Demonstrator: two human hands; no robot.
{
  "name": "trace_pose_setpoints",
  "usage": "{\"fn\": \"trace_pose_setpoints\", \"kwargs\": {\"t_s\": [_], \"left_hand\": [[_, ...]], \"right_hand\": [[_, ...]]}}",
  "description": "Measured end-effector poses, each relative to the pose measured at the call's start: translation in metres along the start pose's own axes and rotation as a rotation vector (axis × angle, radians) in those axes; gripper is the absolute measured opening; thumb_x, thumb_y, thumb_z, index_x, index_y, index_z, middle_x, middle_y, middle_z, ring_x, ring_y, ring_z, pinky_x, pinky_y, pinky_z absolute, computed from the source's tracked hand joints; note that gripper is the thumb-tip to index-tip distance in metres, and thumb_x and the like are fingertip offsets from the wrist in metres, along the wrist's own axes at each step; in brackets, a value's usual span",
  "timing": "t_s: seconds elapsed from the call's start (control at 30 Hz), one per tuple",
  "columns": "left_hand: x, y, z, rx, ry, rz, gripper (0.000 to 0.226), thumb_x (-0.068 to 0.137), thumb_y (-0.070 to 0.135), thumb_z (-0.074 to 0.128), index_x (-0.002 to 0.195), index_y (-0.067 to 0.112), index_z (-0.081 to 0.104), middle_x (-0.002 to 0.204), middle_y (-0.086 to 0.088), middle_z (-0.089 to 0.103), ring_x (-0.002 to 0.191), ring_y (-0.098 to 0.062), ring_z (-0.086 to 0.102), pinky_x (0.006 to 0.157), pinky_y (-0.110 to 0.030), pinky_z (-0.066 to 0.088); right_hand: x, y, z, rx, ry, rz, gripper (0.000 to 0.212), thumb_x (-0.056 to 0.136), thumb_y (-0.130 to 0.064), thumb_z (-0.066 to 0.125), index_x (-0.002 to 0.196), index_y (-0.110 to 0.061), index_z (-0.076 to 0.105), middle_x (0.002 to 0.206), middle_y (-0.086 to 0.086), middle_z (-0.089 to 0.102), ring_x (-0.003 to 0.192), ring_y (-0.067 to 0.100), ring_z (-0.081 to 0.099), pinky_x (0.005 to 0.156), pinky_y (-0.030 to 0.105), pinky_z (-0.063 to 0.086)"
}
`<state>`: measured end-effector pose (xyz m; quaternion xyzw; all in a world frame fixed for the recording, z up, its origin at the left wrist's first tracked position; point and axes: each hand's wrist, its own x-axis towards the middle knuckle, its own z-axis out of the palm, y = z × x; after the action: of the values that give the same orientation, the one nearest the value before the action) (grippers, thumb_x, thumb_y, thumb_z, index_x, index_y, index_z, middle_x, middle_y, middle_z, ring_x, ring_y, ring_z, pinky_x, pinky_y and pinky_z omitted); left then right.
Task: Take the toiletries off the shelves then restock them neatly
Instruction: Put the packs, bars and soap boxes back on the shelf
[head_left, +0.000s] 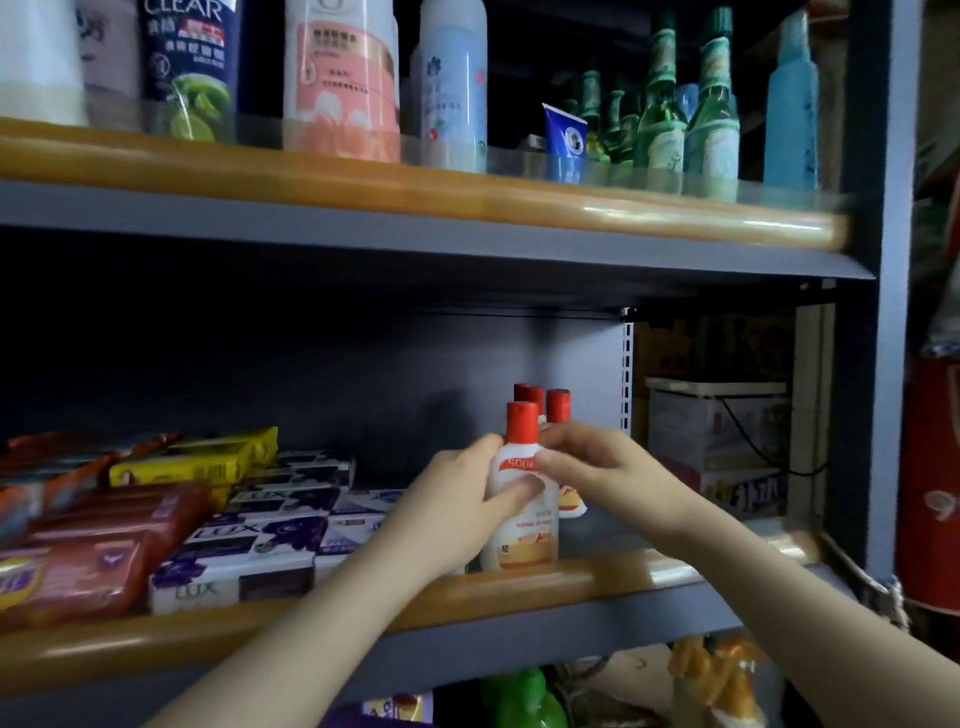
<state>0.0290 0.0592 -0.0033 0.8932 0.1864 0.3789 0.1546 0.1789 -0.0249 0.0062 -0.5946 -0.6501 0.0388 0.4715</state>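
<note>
- Left hand (457, 499) wrapped round the front white plastic bottle with a red cap (522, 488), thumb across its label.
- Right hand (597, 462) pinching the same bottle near the shoulder, from 3 o'clock.
- Bottle upright on the grey metal shelf with a wooden front lip (623, 574) (two more red-capped bottles (558, 405) just behind, at 12 o'clock).
- Purple-and-white boxed soap bars (249, 551) stacked at 9 o'clock.
</note>
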Motion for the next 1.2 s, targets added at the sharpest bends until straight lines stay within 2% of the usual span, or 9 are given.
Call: {"fn": "trace_pose_setpoints", "kwargs": {"t_s": [0.1,0.2,0.3,0.47,0.63,0.77,1.0,1.1,1.2], "left_hand": [[-0.005,0.004,0.001,0.183,0.045,0.014,0.021,0.091,0.047,0.046,0.100,0.028,0.045,0.094,0.010,0.055,0.082,-0.010,0.056,0.064,-0.023,0.041],[-0.016,0.004,0.007,0.514,0.264,0.130,0.038,0.092,0.046,0.038,0.113,0.016,0.051,0.098,0.002,0.061,0.087,-0.021,0.061,0.063,-0.031,0.049],[-0.033,-0.006,0.018,0.710,0.442,0.290,0.042,0.085,0.042,0.038,0.095,0.010,0.062,0.081,-0.005,0.061,0.072,-0.025,0.060,0.053,-0.031,0.048],[-0.043,-0.015,0.026,0.753,0.437,0.505,0.030,0.089,0.032,0.046,0.073,0.012,0.062,0.068,-0.003,0.056,0.065,-0.024,0.055,0.054,-0.034,0.043],[-0.049,-0.015,0.031,0.795,0.428,0.521,0.025,0.091,0.025,0.048,0.076,0.012,0.062,0.069,-0.004,0.057,0.069,-0.025,0.055,0.057,-0.035,0.045],[-0.052,-0.014,0.032,0.771,0.419,0.508,0.023,0.090,0.024,0.048,0.080,0.012,0.064,0.072,-0.004,0.059,0.070,-0.024,0.056,0.059,-0.035,0.047],[-0.054,-0.015,0.032,0.764,0.391,0.495,0.025,0.092,0.023,0.043,0.079,0.014,0.062,0.071,-0.002,0.057,0.066,-0.021,0.056,0.058,-0.033,0.044],[-0.053,-0.016,0.031,0.748,0.376,0.503,0.025,0.091,0.020,0.043,0.078,0.013,0.062,0.070,-0.002,0.057,0.065,-0.021,0.056,0.057,-0.034,0.044],[-0.049,-0.019,0.030,0.750,0.387,0.530,0.020,0.088,0.016,0.048,0.074,0.014,0.062,0.066,-0.001,0.055,0.061,-0.021,0.055,0.056,-0.034,0.042]], "right_hand": [[-0.007,0.001,0.005,0.041,-0.196,0.051,0.027,0.083,-0.019,0.069,0.108,-0.017,0.060,0.097,-0.004,0.069,0.087,0.007,0.065,0.075,0.020,0.049],[-0.007,0.003,0.005,-0.003,-0.138,0.043,0.025,0.082,-0.012,0.070,0.104,-0.014,0.059,0.098,0.002,0.069,0.087,0.010,0.064,0.078,0.022,0.051],[-0.007,0.008,-0.003,0.048,-0.055,0.096,0.028,0.079,-0.007,0.071,0.102,-0.015,0.058,0.099,0.006,0.068,0.092,0.020,0.065,0.084,0.032,0.054],[-0.001,0.021,-0.019,-0.076,0.002,0.213,0.035,0.079,-0.008,0.071,0.110,-0.012,0.054,0.099,0.002,0.065,0.091,0.016,0.062,0.083,0.033,0.053],[0.006,0.025,-0.020,-0.101,-0.010,0.296,0.035,0.082,-0.015,0.067,0.115,-0.013,0.053,0.097,-0.004,0.061,0.080,0.006,0.058,0.062,0.016,0.044],[0.014,0.029,-0.020,-0.180,0.025,0.292,0.040,0.084,-0.013,0.065,0.122,-0.013,0.050,0.099,-0.004,0.058,0.073,0.002,0.055,0.054,0.013,0.040],[0.021,0.037,-0.013,-0.436,0.125,0.311,0.050,0.081,-0.024,0.071,0.123,-0.013,0.045,0.108,0.006,0.062,0.085,0.017,0.057,0.073,0.031,0.050],[0.017,0.033,-0.010,-0.587,0.238,0.328,0.052,0.081,-0.035,0.070,0.120,-0.015,0.043,0.101,0.006,0.063,0.082,0.020,0.059,0.069,0.036,0.052],[-0.008,0.017,-0.009,-0.610,0.436,0.140,0.040,0.089,-0.038,0.058,0.116,-0.012,0.045,0.084,0.003,0.057,0.074,0.020,0.055,0.060,0.034,0.046]]}}
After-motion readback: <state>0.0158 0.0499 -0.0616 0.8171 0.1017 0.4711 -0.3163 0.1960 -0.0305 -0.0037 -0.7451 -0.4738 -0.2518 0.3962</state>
